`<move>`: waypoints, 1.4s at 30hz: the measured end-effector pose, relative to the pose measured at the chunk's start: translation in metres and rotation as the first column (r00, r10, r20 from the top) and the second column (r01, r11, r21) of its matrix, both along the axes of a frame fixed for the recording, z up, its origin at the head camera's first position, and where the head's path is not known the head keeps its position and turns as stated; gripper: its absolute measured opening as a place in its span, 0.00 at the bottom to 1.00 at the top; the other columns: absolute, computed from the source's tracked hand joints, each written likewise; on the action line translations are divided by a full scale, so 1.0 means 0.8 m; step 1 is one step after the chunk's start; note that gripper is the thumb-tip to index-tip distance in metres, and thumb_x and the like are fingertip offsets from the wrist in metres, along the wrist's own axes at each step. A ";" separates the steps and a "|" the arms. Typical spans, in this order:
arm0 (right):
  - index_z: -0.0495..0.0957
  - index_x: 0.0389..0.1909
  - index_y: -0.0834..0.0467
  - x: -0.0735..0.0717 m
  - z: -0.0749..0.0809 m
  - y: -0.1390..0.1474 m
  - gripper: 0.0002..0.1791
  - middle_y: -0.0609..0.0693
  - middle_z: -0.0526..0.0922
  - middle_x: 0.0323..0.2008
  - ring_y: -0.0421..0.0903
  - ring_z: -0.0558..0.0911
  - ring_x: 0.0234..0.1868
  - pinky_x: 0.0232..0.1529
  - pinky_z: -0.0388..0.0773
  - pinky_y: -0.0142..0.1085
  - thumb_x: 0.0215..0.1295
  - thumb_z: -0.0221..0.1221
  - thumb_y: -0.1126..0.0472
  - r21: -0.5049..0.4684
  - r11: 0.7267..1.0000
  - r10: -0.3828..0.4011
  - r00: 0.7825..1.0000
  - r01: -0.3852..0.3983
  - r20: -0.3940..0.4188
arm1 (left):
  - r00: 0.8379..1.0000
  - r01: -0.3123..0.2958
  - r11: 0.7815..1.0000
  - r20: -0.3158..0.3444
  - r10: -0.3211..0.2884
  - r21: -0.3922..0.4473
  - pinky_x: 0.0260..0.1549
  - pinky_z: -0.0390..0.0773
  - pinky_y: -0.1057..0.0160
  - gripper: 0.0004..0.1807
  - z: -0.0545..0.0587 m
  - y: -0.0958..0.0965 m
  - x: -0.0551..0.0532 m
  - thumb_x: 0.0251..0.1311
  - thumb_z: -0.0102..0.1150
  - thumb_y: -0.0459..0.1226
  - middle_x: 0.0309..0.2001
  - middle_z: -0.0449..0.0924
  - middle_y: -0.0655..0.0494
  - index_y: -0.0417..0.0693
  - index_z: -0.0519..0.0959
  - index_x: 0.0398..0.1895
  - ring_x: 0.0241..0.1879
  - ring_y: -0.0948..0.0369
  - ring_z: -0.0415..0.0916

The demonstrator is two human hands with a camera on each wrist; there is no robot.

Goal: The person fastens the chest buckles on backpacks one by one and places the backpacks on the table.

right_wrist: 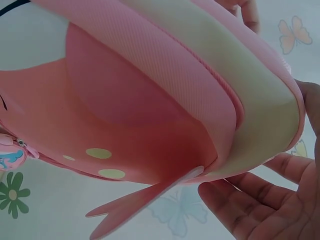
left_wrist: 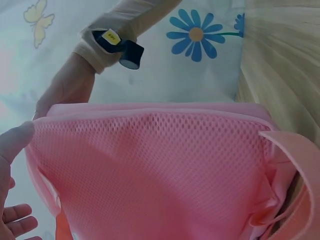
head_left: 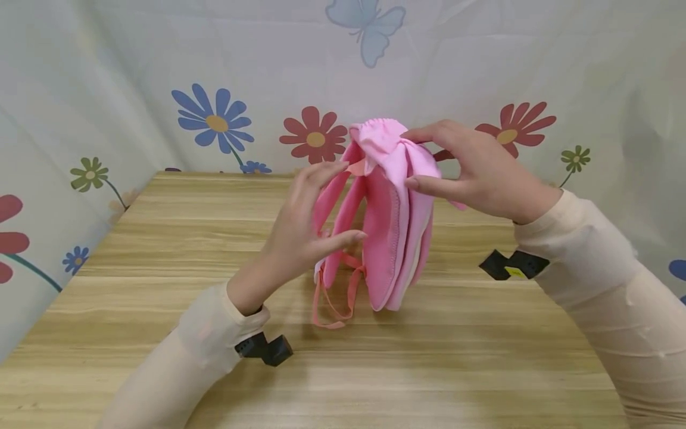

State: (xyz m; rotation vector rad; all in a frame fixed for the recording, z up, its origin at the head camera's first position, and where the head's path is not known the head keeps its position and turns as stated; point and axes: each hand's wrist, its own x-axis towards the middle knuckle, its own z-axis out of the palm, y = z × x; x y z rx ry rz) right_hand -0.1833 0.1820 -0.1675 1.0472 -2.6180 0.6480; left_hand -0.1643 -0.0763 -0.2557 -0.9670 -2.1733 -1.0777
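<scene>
Bag [head_left: 382,238], pink, is b/w the two hands, upright w/ its lower end at the table [head_left: 482,369], abt. mid of it. R hand [head_left: 474,167] holds the bag's top: thumb on one side, fingers on the other, w/ a wide gap b/w thumb & forefinger; how firm is this hold, I cannot tell. L hand [head_left: 300,226] is spread, thumb well apart from the fingers, beside the straps [head_left: 351,208]; in L wrist view its thumb tip is at the bag's top corner, whether touching or only overlapping I cannot tell.

Next to the hands, the bag shows its side in head view, w/ the back toward L hand. This back is of mesh, acc. to L wrist view. Orange webbing [head_left: 352,292] hangs in a loop low on the strap side. On the front, R wrist view gives pale spots [right_wrist: 98,153], a forked flap [right_wrist: 145,200] & a small charm [right_wrist: 12,152] at the far edge.

Both sleeves [head_left: 584,250] are beige, each w/ a black device [head_left: 265,350] at the cuff. Behind the wood-grain table is a pale cloth [head_left: 289,65] w/ flowers, e.g. blue [head_left: 217,123] & red [head_left: 315,138], plus a butterfly [head_left: 367,27] up high.
</scene>
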 end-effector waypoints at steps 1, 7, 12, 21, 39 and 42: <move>0.70 0.63 0.56 0.000 -0.001 0.001 0.30 0.50 0.76 0.58 0.45 0.75 0.58 0.57 0.76 0.43 0.60 0.65 0.54 -0.001 1.000 0.006 1.000 -0.006 0.000 | 1.000 0.000 1.000 0.002 0.000 -0.002 0.62 0.68 0.46 0.48 -0.002 -0.002 0.000 0.42 0.77 0.39 0.65 0.63 0.42 0.39 0.62 0.67 0.66 0.51 0.59; 0.69 0.64 0.53 0.002 -0.002 0.003 0.30 0.48 0.76 0.58 0.43 0.74 0.58 0.55 0.77 0.40 0.61 0.64 0.54 0.006 1.000 0.018 1.000 -0.018 -0.006 | 1.000 -0.004 1.000 0.016 0.004 -0.010 0.61 0.68 0.44 0.47 -0.018 -0.014 0.001 0.48 0.70 0.54 0.65 0.64 0.43 0.41 0.62 0.68 0.65 0.50 0.60; 0.70 0.64 0.52 0.005 -0.002 0.004 0.29 0.48 0.77 0.57 0.42 0.74 0.57 0.54 0.77 0.40 0.61 0.64 0.54 0.017 1.000 0.001 1.000 -0.001 -0.002 | 0.998 -0.031 0.999 0.062 0.030 0.010 0.56 0.75 0.46 0.47 -0.031 -0.024 0.004 0.45 0.75 0.44 0.66 0.63 0.44 0.41 0.63 0.67 0.65 0.51 0.60; 0.70 0.64 0.51 0.008 0.000 0.011 0.29 0.47 0.76 0.57 0.42 0.73 0.58 0.54 0.77 0.41 0.61 0.64 0.53 0.011 1.000 -0.008 0.999 0.008 0.032 | 0.992 -0.117 0.992 0.057 0.115 0.046 0.52 0.77 0.49 0.44 -0.049 -0.035 0.009 0.42 0.77 0.37 0.62 0.66 0.43 0.39 0.66 0.64 0.63 0.51 0.62; 0.71 0.62 0.56 0.007 0.000 0.019 0.29 0.49 0.77 0.57 0.44 0.74 0.57 0.51 0.71 0.16 0.60 0.66 0.55 -0.024 1.000 -0.012 0.999 0.013 0.032 | 0.964 -0.147 0.989 0.224 0.144 -0.002 0.60 0.73 0.50 0.49 -0.085 0.001 0.021 0.43 0.77 0.44 0.65 0.62 0.43 0.41 0.62 0.69 0.64 0.49 0.63; 0.71 0.61 0.57 0.006 -0.001 0.019 0.29 0.50 0.77 0.56 0.44 0.75 0.57 0.52 0.73 0.19 0.60 0.66 0.56 -0.018 1.000 -0.016 1.000 0.016 0.014 | 0.961 -0.132 0.991 0.241 0.135 -0.031 0.61 0.73 0.51 0.52 -0.092 0.011 0.024 0.41 0.77 0.45 0.65 0.63 0.43 0.41 0.61 0.69 0.63 0.49 0.65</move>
